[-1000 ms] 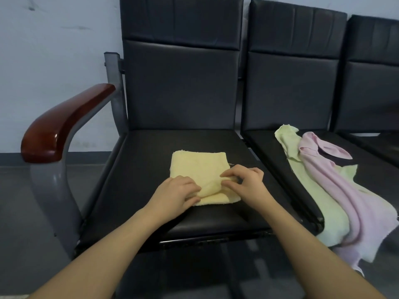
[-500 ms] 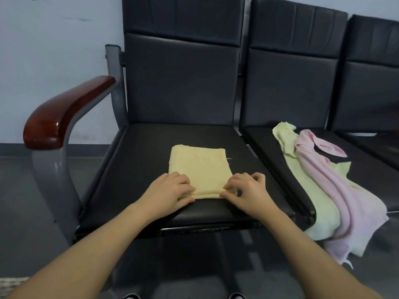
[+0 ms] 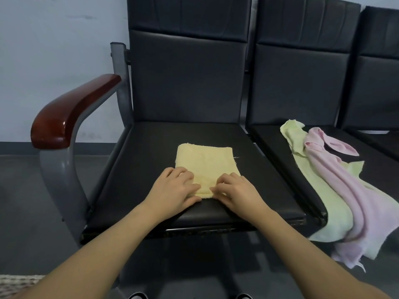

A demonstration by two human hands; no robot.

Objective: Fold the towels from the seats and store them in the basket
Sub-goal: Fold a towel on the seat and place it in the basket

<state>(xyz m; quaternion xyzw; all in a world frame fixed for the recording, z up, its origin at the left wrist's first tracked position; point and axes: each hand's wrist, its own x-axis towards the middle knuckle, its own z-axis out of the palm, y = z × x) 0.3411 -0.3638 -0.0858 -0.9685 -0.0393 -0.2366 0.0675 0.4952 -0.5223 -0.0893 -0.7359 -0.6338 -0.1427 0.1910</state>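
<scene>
Two bare hands rest on the near edge of a folded pale yellow terry towel [image 3: 206, 167] that lies flat on the black padded seat [image 3: 151, 160] of the leftmost chair in a row. The left hand [image 3: 176, 192] covers the towel's near left corner and the right hand [image 3: 236, 193] its near right corner; the fingers of both are bent and lie on the cloth, with the left thumb along the front hem, but whether they pinch the fabric or only press it down cannot be told from this angle. The likeliest trouble, as a judgement, is that the towel sits close to the seat's front lip, so a pull toward the body could drag the layers apart or slide the bundle off onto the grey floor; lifting by the near corners alone could also let the far layers fall open and undo the fold. The towel itself is a tidy rectangle, slightly wider at the near end, with a soft napped surface, a fuzzy far edge and a loose thread at its right side. On the next seat to the right, a crumpled light green cloth towel [image 3: 317, 190] and a crumpled pink cloth towel [image 3: 354, 190] lie overlapping, unfolded, and hang over the front edge. A woven rim [image 3: 19, 282] shows at the lower left corner, possibly the basket.
</scene>
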